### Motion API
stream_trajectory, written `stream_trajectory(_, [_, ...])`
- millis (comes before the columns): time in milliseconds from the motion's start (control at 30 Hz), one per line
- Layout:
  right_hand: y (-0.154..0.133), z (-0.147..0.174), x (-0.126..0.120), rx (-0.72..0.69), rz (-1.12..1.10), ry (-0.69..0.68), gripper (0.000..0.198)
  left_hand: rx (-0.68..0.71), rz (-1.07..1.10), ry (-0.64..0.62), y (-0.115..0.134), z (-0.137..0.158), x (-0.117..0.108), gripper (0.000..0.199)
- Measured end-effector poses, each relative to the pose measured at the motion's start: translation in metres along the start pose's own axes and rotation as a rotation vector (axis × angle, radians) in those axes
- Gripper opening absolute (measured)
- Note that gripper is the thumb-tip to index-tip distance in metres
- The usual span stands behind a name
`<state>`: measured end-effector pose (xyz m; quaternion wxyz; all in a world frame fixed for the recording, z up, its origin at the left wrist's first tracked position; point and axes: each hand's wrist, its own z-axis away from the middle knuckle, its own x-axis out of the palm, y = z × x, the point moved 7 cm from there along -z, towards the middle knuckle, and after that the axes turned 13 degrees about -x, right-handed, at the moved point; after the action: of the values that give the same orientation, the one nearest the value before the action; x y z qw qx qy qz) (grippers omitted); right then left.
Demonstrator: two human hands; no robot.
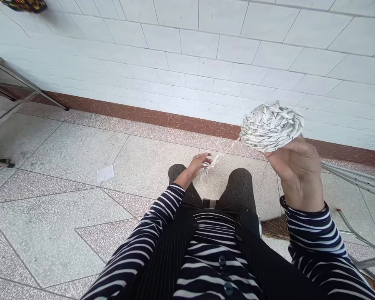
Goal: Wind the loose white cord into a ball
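My right hand [300,168] is raised on the right and closed around the underside of a ball of white cord [270,127] with thin dark flecks. Its fingertips are hidden behind the ball. From the ball's left side a twisted length of cord [226,151] runs down to my left hand [197,164], low in the middle above my knees. The left fingers are curled around the cord's small white loops, and a few loose strands hang below them.
A white tiled wall [203,54] rises ahead, above a speckled floor [59,237]. A metal-legged table or stool [34,85] stands left; metal legs [359,177] show right. A brush-like brown bundle [275,228] lies beside my leg. A pale paper piece [105,173] lies on the floor.
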<state>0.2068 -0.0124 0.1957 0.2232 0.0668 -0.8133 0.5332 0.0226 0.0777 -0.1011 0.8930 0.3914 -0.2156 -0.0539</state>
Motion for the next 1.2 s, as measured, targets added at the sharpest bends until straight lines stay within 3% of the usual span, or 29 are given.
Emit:
stream_trajectory(133, [0.002,-0.012,-0.002,-0.028,-0.015,0.028,0.051,0.051,-0.209,-0.18,-0.006,0.014,0.022,0.06])
stream_trajectory(300, [0.004,-0.024,-0.023,-0.046,0.002,0.134,0.058,0.036,-0.314,-0.308,-0.018,0.028,0.031,0.052])
stream_trajectory(500, [0.001,-0.025,-0.048,-0.106,0.006,0.236,0.056,0.11,-0.289,-0.24,-0.016,0.029,0.02,0.039])
stream_trajectory(767, [0.01,-0.031,-0.066,-0.112,0.025,0.286,0.044,0.186,-0.477,-0.351,0.005,0.055,0.037,0.038])
stream_trajectory(967, [0.022,-0.03,-0.094,-0.104,0.025,0.436,0.037,0.081,-0.473,-0.42,0.002,0.066,0.045,0.033])
stream_trajectory(1200, [0.013,-0.026,-0.097,-0.114,0.006,0.404,0.041,0.023,-0.355,-0.226,-0.01,0.044,0.02,0.034])
